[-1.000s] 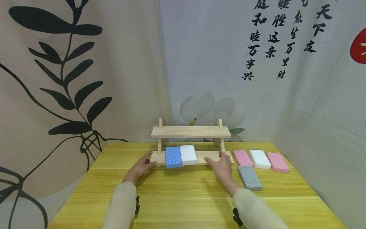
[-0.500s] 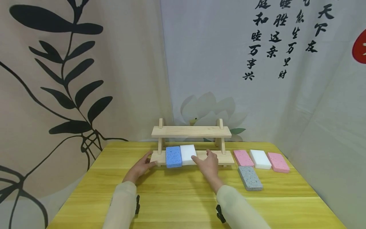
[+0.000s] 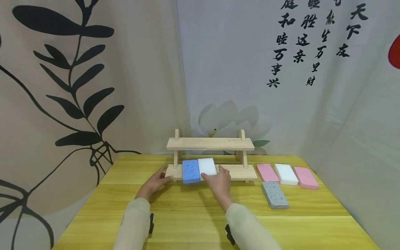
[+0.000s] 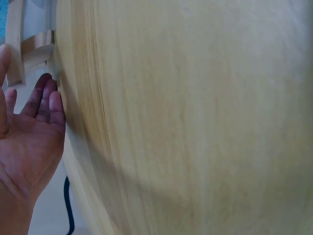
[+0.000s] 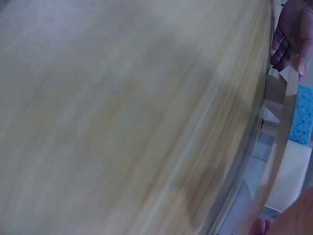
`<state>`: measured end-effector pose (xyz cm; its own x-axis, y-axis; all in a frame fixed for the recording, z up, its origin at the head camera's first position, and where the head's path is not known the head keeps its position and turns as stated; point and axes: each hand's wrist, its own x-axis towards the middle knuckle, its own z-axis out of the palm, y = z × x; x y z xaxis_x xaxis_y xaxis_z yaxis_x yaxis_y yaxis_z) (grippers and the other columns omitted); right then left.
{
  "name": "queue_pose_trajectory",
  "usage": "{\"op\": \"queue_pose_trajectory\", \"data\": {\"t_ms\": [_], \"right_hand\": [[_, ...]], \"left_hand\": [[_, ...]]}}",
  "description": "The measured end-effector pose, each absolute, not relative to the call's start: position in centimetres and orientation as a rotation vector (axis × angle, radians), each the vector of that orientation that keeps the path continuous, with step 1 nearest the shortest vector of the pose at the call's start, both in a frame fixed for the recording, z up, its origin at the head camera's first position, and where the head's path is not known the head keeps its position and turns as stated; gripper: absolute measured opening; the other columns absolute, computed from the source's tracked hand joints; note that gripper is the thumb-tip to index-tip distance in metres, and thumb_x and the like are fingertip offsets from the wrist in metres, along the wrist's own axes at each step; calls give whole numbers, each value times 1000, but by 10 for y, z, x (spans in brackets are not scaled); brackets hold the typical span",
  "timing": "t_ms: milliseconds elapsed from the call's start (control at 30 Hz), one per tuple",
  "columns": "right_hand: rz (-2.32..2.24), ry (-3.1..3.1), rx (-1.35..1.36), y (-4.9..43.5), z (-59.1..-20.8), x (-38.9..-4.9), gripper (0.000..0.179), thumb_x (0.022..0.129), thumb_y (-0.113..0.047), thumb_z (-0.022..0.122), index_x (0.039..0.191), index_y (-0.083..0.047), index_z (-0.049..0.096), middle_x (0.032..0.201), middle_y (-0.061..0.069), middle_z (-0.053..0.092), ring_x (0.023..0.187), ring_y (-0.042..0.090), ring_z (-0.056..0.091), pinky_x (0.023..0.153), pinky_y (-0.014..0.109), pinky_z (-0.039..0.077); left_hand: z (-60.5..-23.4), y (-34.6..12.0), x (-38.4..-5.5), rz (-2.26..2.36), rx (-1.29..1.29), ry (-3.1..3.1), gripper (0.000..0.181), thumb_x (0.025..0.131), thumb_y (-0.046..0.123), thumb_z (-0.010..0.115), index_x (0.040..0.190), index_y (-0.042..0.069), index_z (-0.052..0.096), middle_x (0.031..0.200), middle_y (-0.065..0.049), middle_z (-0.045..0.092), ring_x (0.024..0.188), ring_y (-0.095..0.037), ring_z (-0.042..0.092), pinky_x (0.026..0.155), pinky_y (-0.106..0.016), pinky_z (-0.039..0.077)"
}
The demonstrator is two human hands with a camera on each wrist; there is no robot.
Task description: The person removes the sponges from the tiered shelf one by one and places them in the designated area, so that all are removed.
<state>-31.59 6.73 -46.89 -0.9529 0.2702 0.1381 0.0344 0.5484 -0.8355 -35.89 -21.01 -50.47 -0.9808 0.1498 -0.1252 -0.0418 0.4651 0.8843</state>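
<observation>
Head view: the left hand (image 3: pixel 153 182), loosely spread, touches one end of the two-tier wooden rack (image 3: pixel 210 143); the right hand (image 3: pixel 219 184), thumb and fingers apart, touches the white sponge (image 3: pixel 207 165). Pushing too hard could knock the blue speckled sponge (image 3: pixel 190 171), between both hands, off.

You work in a corner with hanging cloth walls (image 3: pixel 150 86), showing dark leaves (image 3: pixel 78 138) and Chinese writing (image 3: pixel 309 21), around a wood-grain counter (image 3: pixel 184 218); whether this is a home or studio is not clear.
</observation>
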Motion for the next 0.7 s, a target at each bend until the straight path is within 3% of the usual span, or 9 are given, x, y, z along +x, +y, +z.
{"op": "queue_pose_trajectory", "data": {"t_ms": [200,700], "right_hand": [[1342,-2526,-274,64,-477,-320,91,76,-48,83,143,2,47,138,26,45,123,42,46,100,56,42],[1329,-2472,-252,53,-483,-326,81,71,-43,87,131,2,56,118,19,54,102,31,49,82,46,44]], "left_hand": [[-501,-208,-356,1519,86,2531,84,96,48,61,160,17,16,146,-28,41,129,-44,45,104,-63,35],[-499,-207,-354,1506,68,2549,80,98,43,60,160,18,16,147,-27,41,129,-42,47,105,-62,35]]}}
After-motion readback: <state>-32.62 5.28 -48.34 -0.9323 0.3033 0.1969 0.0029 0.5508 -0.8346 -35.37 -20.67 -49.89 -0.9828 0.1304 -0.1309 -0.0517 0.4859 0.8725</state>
